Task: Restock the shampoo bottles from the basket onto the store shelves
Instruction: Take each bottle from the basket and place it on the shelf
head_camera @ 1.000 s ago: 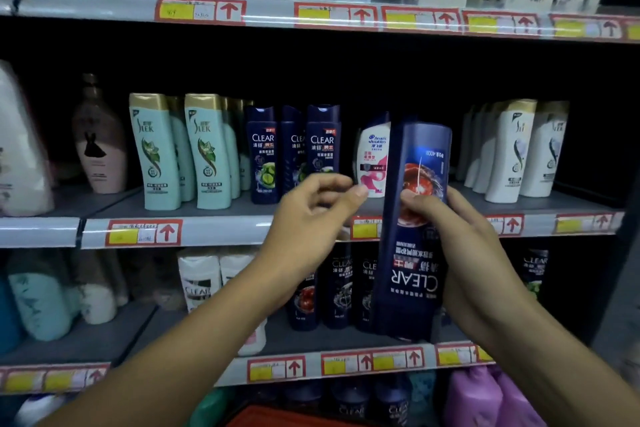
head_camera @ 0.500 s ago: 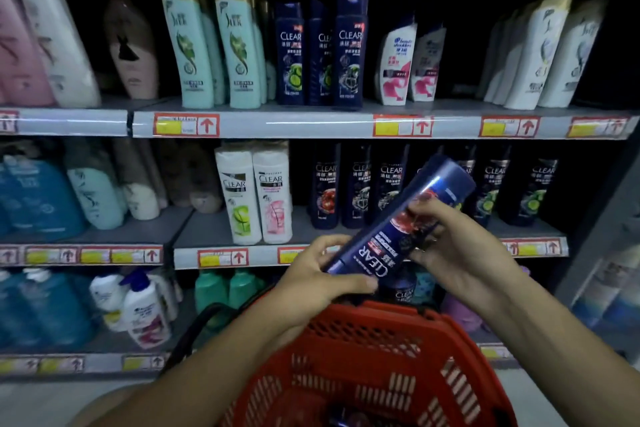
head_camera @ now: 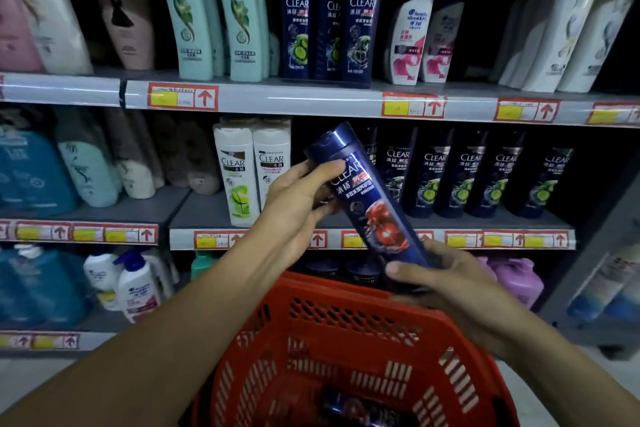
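1. Both hands hold one dark blue CLEAR shampoo bottle; the left hand is wrapped around its upper part, with the thumb lying across the label just under the cap.
2. Right hand grips the bottom end of the same bottle, thumb in front and fingers closed behind it.
3. The bottle is tilted, its cap up and to the left of the left hand, its base down at the right hand. A red picture is on the lower part of its label.
4. Below both hands is the red basket. Deep inside it, under the hands, lies another dark bottle, partly blurred.
5. Behind the hands runs the middle shelf. To the right of the held bottle a row of dark CLEAR bottles stands upright on it.
6. Just left of the left hand, two white CLEAR bottles stand side by side on the same shelf.
7. Above the hands, the upper shelf carries three more dark blue CLEAR bottles, with pale green bottles to their left.
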`<action>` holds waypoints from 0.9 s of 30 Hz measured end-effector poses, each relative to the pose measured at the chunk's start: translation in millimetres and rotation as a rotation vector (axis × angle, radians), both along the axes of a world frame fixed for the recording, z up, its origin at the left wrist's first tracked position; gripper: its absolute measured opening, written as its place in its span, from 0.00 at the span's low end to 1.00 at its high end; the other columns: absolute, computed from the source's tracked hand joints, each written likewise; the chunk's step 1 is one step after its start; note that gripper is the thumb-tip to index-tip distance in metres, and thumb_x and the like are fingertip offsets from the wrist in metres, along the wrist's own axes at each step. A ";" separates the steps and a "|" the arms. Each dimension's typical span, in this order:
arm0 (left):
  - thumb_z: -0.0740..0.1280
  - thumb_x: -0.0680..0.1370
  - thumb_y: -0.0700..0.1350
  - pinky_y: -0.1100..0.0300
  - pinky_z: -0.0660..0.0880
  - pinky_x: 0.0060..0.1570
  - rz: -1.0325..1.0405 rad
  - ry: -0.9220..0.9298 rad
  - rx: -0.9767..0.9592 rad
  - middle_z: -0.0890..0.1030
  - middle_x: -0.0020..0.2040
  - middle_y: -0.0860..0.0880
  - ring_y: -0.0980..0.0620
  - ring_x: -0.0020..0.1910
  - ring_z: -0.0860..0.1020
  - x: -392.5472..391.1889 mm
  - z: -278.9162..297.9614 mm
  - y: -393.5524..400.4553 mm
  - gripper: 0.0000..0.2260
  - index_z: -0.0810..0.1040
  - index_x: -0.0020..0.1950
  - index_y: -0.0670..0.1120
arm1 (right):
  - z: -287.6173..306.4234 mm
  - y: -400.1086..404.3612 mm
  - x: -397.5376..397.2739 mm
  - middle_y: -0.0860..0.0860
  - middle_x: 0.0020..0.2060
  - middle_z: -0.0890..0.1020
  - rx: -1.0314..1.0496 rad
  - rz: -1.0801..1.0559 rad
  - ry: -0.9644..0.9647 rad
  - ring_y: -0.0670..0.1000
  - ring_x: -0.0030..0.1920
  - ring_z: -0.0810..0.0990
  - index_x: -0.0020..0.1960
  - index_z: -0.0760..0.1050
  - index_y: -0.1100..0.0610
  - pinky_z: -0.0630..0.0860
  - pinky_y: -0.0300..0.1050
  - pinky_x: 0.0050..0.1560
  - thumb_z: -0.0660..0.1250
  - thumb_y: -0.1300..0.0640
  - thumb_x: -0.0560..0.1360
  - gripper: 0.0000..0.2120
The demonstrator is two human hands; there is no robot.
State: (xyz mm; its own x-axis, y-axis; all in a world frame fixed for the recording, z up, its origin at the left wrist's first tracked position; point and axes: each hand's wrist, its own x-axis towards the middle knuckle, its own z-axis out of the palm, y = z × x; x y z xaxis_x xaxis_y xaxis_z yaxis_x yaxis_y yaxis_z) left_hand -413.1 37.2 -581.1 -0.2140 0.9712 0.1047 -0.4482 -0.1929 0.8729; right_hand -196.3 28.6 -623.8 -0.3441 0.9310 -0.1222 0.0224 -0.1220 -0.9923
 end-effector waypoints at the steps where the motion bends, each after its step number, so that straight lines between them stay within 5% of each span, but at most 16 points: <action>1: 0.73 0.75 0.40 0.56 0.80 0.47 0.007 0.042 0.015 0.86 0.49 0.45 0.51 0.43 0.82 2.9 -1.9 1.6 0.14 0.81 0.60 0.41 | -2.4 -2.1 -4.7 0.57 0.52 0.87 0.040 0.011 -0.077 0.58 0.51 0.87 0.58 0.80 0.60 0.84 0.53 0.54 0.81 0.62 0.64 0.24; 6: 0.76 0.73 0.43 0.56 0.79 0.56 -0.002 0.330 0.022 0.86 0.54 0.47 0.49 0.55 0.84 7.8 -25.4 -0.8 0.19 0.80 0.63 0.48 | -20.7 -5.7 -22.8 0.52 0.51 0.88 0.100 0.187 -0.193 0.54 0.52 0.87 0.64 0.75 0.49 0.82 0.54 0.57 0.81 0.64 0.67 0.29; 15: 0.78 0.70 0.35 0.59 0.82 0.47 -0.132 0.681 -0.125 0.86 0.53 0.47 0.52 0.45 0.86 0.3 -84.5 -14.4 0.21 0.80 0.61 0.49 | -65.6 9.8 -34.1 0.42 0.53 0.86 0.170 0.069 -0.249 0.45 0.53 0.85 0.60 0.79 0.45 0.83 0.46 0.56 0.81 0.64 0.66 0.28; 20: 0.75 0.73 0.34 0.65 0.81 0.47 0.048 0.716 -0.087 0.83 0.51 0.56 0.62 0.42 0.84 -1.8 -79.6 14.1 0.22 0.77 0.63 0.51 | -59.8 52.4 -60.3 0.43 0.49 0.86 0.357 0.012 -0.269 0.42 0.50 0.84 0.58 0.78 0.45 0.79 0.36 0.48 0.80 0.65 0.68 0.25; 25: 0.74 0.74 0.32 0.59 0.81 0.51 0.228 0.694 -0.018 0.83 0.58 0.50 0.52 0.51 0.84 -10.2 -57.2 67.0 0.26 0.75 0.69 0.49 | -37.0 107.4 -95.3 0.43 0.50 0.84 0.453 -0.107 -0.228 0.39 0.49 0.82 0.62 0.73 0.49 0.79 0.32 0.46 0.79 0.65 0.69 0.27; 27: 0.73 0.74 0.32 0.59 0.80 0.52 0.270 0.709 -0.011 0.82 0.58 0.50 0.51 0.53 0.83 -14.8 -52.0 85.9 0.26 0.75 0.68 0.50 | -32.1 128.4 -107.5 0.44 0.50 0.83 0.456 -0.145 -0.205 0.40 0.50 0.82 0.62 0.72 0.52 0.81 0.39 0.52 0.79 0.66 0.69 0.27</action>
State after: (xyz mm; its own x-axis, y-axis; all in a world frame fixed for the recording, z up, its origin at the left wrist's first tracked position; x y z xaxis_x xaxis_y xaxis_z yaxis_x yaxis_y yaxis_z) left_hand -427.9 123.1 -633.1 -0.3298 0.8962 0.2966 0.2824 -0.2061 0.9369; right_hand -303.8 157.0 -656.0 -0.2191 0.9417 0.2555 0.2368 0.3053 -0.9223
